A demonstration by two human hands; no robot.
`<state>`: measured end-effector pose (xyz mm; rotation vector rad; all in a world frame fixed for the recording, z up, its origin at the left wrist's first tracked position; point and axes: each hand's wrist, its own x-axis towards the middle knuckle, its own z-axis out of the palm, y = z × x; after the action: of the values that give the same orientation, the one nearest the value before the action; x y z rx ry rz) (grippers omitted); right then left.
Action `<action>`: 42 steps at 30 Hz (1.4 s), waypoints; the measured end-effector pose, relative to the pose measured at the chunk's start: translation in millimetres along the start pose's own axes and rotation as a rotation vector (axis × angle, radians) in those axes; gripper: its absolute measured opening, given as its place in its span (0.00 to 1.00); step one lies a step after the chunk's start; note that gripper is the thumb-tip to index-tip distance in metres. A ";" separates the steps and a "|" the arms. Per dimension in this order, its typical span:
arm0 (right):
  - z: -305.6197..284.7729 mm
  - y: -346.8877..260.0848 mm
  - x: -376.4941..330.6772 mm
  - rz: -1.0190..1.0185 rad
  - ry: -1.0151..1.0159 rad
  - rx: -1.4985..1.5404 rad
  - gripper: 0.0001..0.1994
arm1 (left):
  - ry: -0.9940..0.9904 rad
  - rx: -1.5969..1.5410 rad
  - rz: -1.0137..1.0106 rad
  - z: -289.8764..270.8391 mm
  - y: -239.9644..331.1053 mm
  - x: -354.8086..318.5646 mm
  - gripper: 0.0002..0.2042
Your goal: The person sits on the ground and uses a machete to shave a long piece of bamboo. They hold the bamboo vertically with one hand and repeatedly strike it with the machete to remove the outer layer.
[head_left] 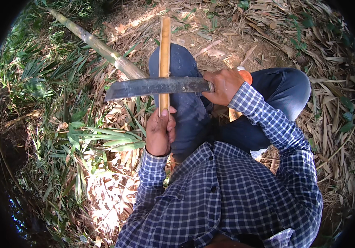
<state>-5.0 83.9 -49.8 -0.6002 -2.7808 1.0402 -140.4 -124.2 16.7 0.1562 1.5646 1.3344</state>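
My left hand (159, 131) is closed round the lower end of a split bamboo strip (165, 45), its thumb pressed along the pale inner face. The strip stands out away from me, over my left knee. In my right hand (223, 86) is a machete (157, 86) with a wide dark blade and an orange handle end (245, 77). Its blade lies crosswise over the strip, a little beyond my left fingers, with the squared tip pointing left. Whether the edge touches the strip or only passes above it, I cannot tell.
A long bamboo pole (99, 46) slants from the far left toward my left knee (177, 58). Dry bamboo leaves (330, 136) cover the ground on the right. Green leaf blades (115, 138) and brush grow on the left. Bare brown soil (218, 51) shows ahead.
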 end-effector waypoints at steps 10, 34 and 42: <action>-5.5 1.9 -2.4 0.002 -0.073 0.011 0.12 | -0.026 -0.051 -0.047 3.3 -3.2 -8.2 0.13; -10.9 34.3 42.0 0.126 0.061 -0.033 0.13 | 0.003 -0.022 -0.059 1.2 2.0 -24.3 0.12; -15.4 44.5 49.6 0.162 0.049 0.003 0.14 | 0.018 0.000 -0.070 -1.3 1.7 -31.4 0.13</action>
<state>-32.3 143.7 -68.7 -0.8511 -2.7254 1.0429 -127.6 -145.0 36.6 0.0889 1.5715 1.2844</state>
